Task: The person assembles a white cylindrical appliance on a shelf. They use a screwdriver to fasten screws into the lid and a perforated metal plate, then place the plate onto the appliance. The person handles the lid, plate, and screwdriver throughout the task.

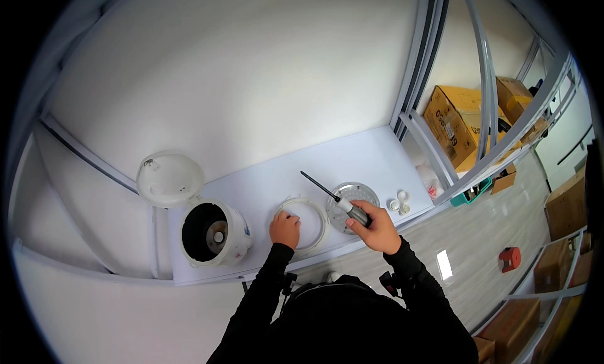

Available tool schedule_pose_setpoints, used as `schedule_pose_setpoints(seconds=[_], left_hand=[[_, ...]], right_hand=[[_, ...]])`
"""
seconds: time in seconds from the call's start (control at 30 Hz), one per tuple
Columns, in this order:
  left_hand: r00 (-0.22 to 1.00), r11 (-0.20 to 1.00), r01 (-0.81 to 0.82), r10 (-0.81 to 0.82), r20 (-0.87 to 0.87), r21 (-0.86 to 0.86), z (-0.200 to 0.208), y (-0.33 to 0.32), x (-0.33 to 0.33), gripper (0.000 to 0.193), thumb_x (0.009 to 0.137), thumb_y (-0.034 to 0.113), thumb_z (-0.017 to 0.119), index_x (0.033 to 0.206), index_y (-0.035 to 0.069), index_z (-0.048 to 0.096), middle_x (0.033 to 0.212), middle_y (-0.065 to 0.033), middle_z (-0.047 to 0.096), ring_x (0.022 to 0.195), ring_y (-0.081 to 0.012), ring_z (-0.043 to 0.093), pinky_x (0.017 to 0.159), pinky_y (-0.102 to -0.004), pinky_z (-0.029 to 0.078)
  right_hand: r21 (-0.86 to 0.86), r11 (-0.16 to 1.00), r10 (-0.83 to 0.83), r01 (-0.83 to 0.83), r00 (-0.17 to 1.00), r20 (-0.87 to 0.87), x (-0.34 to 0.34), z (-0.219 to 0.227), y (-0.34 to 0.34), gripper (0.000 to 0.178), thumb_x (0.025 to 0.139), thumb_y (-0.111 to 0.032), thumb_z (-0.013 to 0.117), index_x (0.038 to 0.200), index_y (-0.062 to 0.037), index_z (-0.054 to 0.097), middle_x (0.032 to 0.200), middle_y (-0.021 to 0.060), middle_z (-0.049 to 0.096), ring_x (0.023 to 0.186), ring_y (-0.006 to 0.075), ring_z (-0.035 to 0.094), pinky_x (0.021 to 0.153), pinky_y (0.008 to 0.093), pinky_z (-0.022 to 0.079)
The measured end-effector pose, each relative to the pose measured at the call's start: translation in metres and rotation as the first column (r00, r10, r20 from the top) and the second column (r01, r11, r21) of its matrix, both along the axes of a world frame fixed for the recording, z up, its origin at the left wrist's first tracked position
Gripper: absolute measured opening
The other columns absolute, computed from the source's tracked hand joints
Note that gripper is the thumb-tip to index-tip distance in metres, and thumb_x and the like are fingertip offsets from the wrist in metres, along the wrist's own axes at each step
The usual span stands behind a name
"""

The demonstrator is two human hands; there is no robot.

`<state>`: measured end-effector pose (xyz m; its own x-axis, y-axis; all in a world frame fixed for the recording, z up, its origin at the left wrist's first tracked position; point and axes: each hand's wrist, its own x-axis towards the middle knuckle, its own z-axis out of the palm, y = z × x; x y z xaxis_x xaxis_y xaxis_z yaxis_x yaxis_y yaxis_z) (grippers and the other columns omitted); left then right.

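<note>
My right hand (377, 230) is closed round the grey handle of a screwdriver (343, 205), whose dark shaft points up and to the left. My left hand (285, 230) has its fingers curled over the left side of a white plastic ring (323, 224) lying on the table. Partly behind the screwdriver lies a round, perforated metal plate (362, 191). To the left stands a white rice cooker (236, 238), its lid (168, 179) swung up and back. Its dark inside shows a round metal part (218, 229) at the bottom.
Several small white round parts (402, 203) sit near the right end of the white table (377, 151). A metal frame post (418, 56) rises at that end. Beyond it are cardboard boxes (469, 115), a teal crate (472, 193) and a red stool (509, 259).
</note>
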<state>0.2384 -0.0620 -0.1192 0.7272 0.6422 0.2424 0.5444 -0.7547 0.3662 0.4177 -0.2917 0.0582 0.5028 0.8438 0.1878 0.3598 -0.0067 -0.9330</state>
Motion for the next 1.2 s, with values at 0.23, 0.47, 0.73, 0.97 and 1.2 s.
schedule_pose_setpoints(seconds=[0.23, 0.47, 0.73, 0.97, 1.2], left_hand=[[0.996, 0.996, -0.083, 0.082, 0.025, 0.026, 0.000, -0.003, 0.002, 0.010, 0.081, 0.023, 0.078, 0.087, 0.015, 0.076, 0.097, -0.0052, 0.065, 0.100, -0.0310, 0.062, 0.082, -0.0465, 0.051], [0.965, 0.998, -0.005, 0.020, 0.261, -0.057, 0.004, 0.000, 0.004, 0.012, 0.089, 0.019, 0.074, 0.091, 0.008, 0.071, 0.095, -0.0071, 0.066, 0.092, -0.0290, 0.064, 0.080, -0.0428, 0.052], [0.682, 0.550, 0.394, 0.362, 0.635, -0.737, 0.086, -0.005, 0.026, 0.010, 0.104, 0.011, 0.061, 0.108, 0.001, 0.062, 0.103, -0.0097, 0.073, 0.078, -0.0118, 0.063, 0.071, -0.0271, 0.053], [0.426, 0.268, 0.690, 0.600, 0.677, -0.672, 0.116, -0.012, 0.010, 0.020, 0.102, 0.010, 0.065, 0.119, 0.000, 0.065, 0.106, -0.0105, 0.071, 0.085, -0.0136, 0.063, 0.080, -0.0284, 0.054], [0.374, 0.131, 0.795, 0.663, 0.649, -0.592, 0.119, -0.014, -0.003, 0.017, 0.104, 0.013, 0.063, 0.118, 0.002, 0.064, 0.097, -0.0049, 0.064, 0.087, -0.0147, 0.059, 0.082, -0.0308, 0.051]], right_hand=[[0.008, 1.000, 0.029, -0.029, 0.999, 0.012, 0.011, -0.003, -0.001, 0.039, 0.092, -0.018, 0.076, 0.125, 0.0004, 0.065, 0.088, 0.0138, 0.072, 0.076, 0.0182, 0.067, 0.072, 0.0318, 0.054], [-0.005, 0.999, 0.039, -0.039, 0.999, 0.017, 0.019, -0.005, 0.004, 0.041, 0.092, -0.019, 0.077, 0.126, 0.0009, 0.064, 0.091, 0.0126, 0.072, 0.081, 0.0168, 0.066, 0.075, 0.0319, 0.053], [-0.049, 0.992, 0.120, -0.119, 0.993, 0.004, 0.019, -0.006, 0.013, 0.042, 0.092, -0.018, 0.078, 0.127, 0.0013, 0.064, 0.100, 0.0119, 0.072, 0.092, 0.0160, 0.065, 0.083, 0.0320, 0.053], [-0.059, 0.981, 0.187, -0.183, 0.980, 0.064, 0.015, -0.013, 0.018, 0.041, 0.090, -0.018, 0.078, 0.125, 0.0010, 0.066, 0.092, 0.0134, 0.072, 0.077, 0.0161, 0.065, 0.073, 0.0310, 0.053], [-0.100, 0.962, 0.262, -0.254, 0.962, 0.081, 0.010, -0.015, 0.021, 0.041, 0.091, -0.015, 0.078, 0.127, 0.0003, 0.066, 0.095, 0.0098, 0.072, 0.083, 0.0135, 0.063, 0.077, 0.0294, 0.053]])
